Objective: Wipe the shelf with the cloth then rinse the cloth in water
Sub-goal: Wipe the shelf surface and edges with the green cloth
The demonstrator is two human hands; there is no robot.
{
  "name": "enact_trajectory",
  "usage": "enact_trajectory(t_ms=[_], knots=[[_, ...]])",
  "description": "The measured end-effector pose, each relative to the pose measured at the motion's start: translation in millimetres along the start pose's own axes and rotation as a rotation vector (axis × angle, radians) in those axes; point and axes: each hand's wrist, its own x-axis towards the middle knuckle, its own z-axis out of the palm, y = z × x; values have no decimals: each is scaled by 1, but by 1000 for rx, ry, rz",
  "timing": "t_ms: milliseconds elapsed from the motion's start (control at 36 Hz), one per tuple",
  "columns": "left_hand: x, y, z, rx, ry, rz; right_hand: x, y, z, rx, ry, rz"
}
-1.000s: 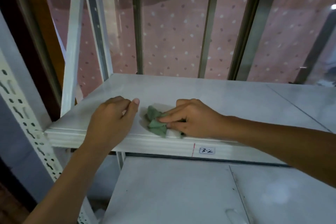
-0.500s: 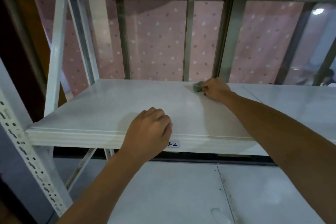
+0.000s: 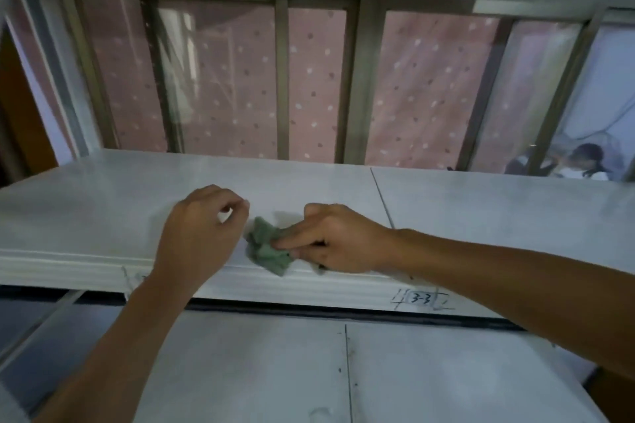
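Observation:
A crumpled green cloth (image 3: pixel 268 247) lies on the white shelf (image 3: pixel 103 203), close to its front edge. My right hand (image 3: pixel 338 239) presses flat on the cloth's right side and holds it against the shelf. My left hand (image 3: pixel 199 230) rests on the shelf's front edge just left of the cloth, fingers curled, with nothing in it. A seam (image 3: pixel 381 197) splits the shelf board right of my right hand.
A lower white shelf (image 3: pixel 309 371) lies under the wiped one. A label reading 3-3 (image 3: pixel 421 299) is stuck on the front lip. Behind the rack are metal window bars (image 3: pixel 281 79) and a pink dotted curtain (image 3: pixel 223 79). A person (image 3: pixel 584 161) shows through the glass at far right.
My right hand has drawn the cloth from the back of the shelf to its front edge. The view has shifted right along the rack, from the 3-2 label to 3-3.

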Motion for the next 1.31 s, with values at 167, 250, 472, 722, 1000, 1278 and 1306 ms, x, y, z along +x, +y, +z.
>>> enact_trajectory(t_ms=[167,250,472,722,1000,1278,1306], knots=[[-3,19,10,93,-66,-45,-20,66,-30,-27,27,201],[-8,24,17,116,-84,3,-18,119,-49,-123,-16,470],[-21,15,13,119,-121,121,-12,173,-60,-320,-63,737],[-31,-11,-3,277,-13,272,-50,94,-71,-374,-135,673],[-56,-53,-39,220,-21,261,-69,-26,-66,-438,-209,835],[-53,-92,-71,176,-20,327,-87,-79,-91,-174,-349,945],[-52,-94,-73,169,-27,326,-91,-80,-91,-151,-310,930]])
